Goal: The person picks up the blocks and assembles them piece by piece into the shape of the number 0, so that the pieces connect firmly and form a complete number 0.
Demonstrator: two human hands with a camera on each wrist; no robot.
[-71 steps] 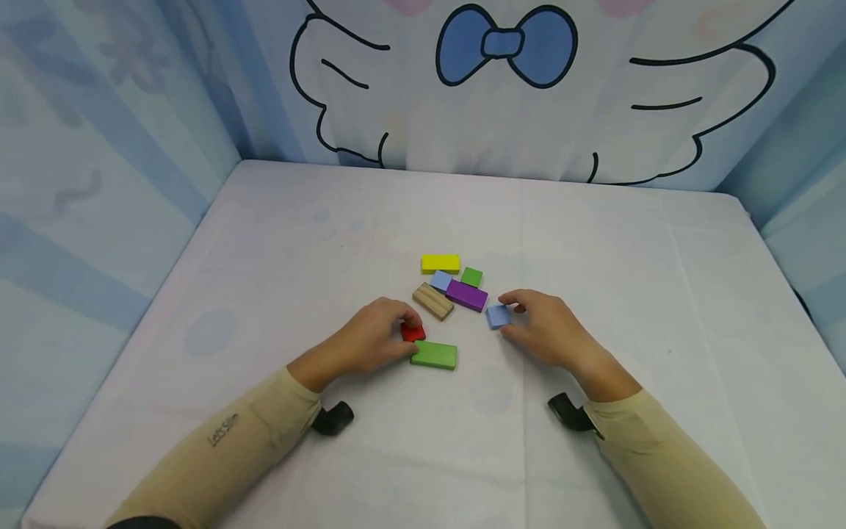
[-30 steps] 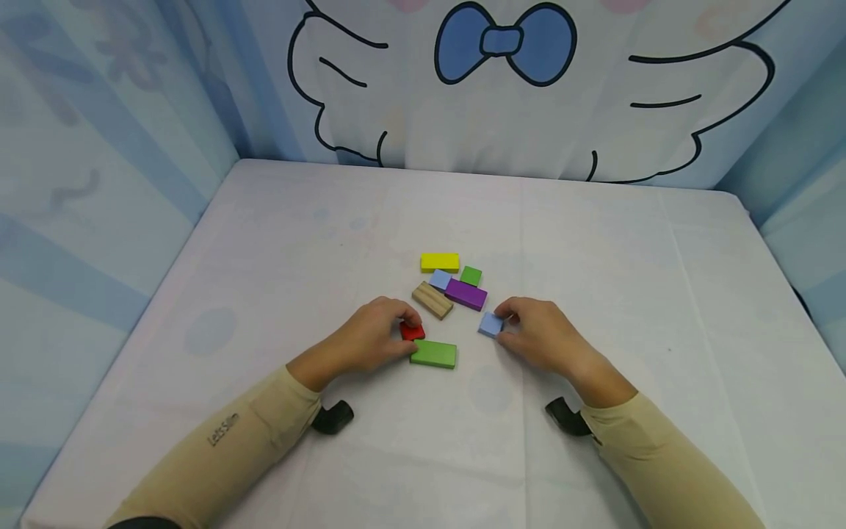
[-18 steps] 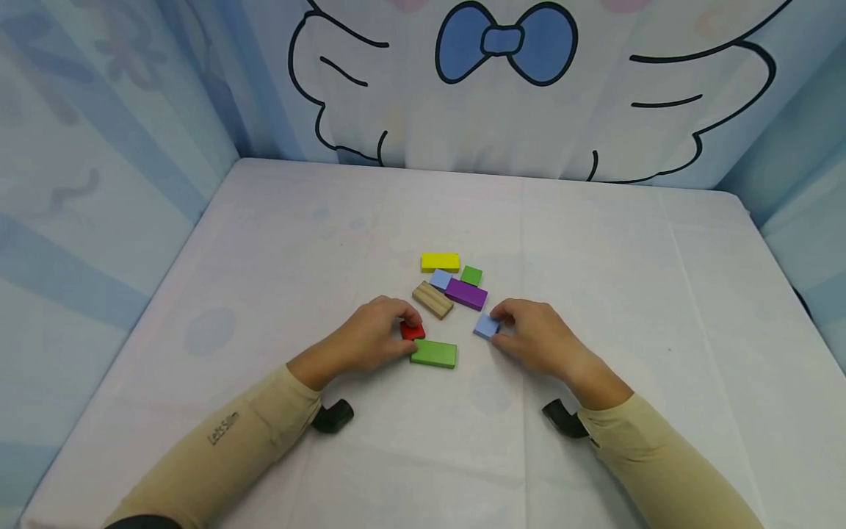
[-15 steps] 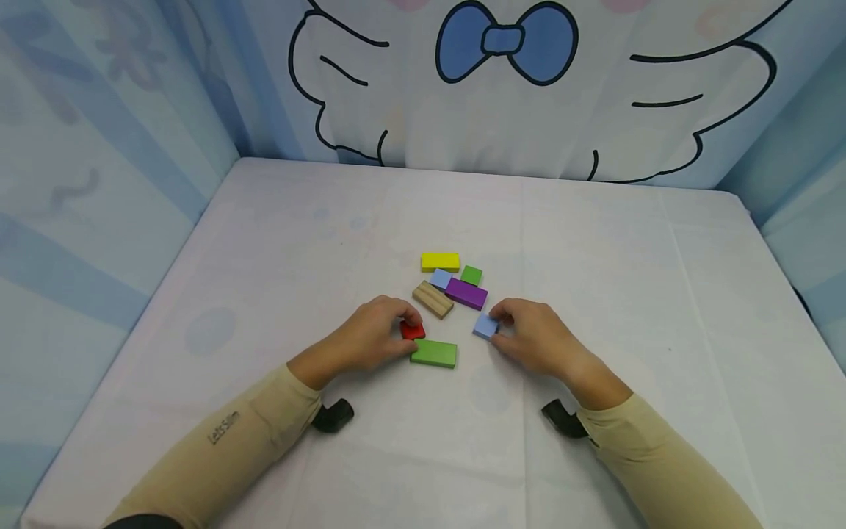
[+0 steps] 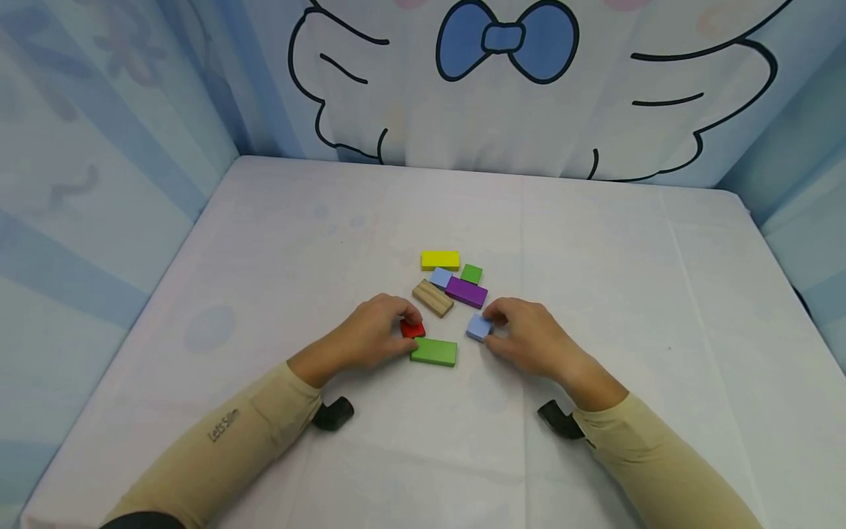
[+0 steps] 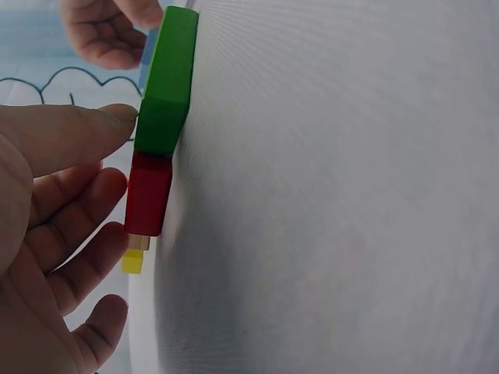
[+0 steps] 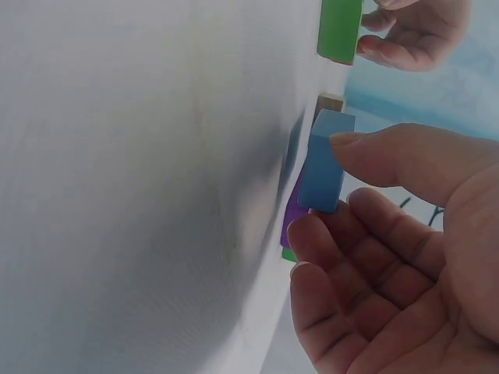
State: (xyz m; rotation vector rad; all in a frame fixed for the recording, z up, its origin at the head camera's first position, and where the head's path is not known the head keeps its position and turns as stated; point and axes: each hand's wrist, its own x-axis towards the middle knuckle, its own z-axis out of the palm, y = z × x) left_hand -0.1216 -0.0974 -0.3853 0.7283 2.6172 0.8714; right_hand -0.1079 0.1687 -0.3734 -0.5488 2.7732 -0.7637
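Observation:
My left hand (image 5: 373, 334) has its thumb against the light green rectangular block (image 5: 434, 352) and its fingertips at the red block (image 5: 413, 328), the two held end to end between them. The left wrist view shows the green block (image 6: 170, 78) touching the red block (image 6: 148, 193), both on the tabletop. My right hand (image 5: 529, 338) pinches a small light blue block (image 5: 479, 328) between thumb and fingers, a short gap to the right of the green block. In the right wrist view the thumb presses one end of that blue block (image 7: 327, 160).
Just behind the hands lie a wooden-coloured block (image 5: 433, 298), a purple block (image 5: 466, 292), another light blue block (image 5: 440, 278), a small green block (image 5: 471, 274) and a yellow block (image 5: 440, 260). A white cloth covers the table (image 5: 628, 250); patterned curtains (image 5: 99, 184) surround it.
My right hand has moved left, carrying the light blue block from beside the purple block toward the green and red blocks and turning it. The left hand stays in place.

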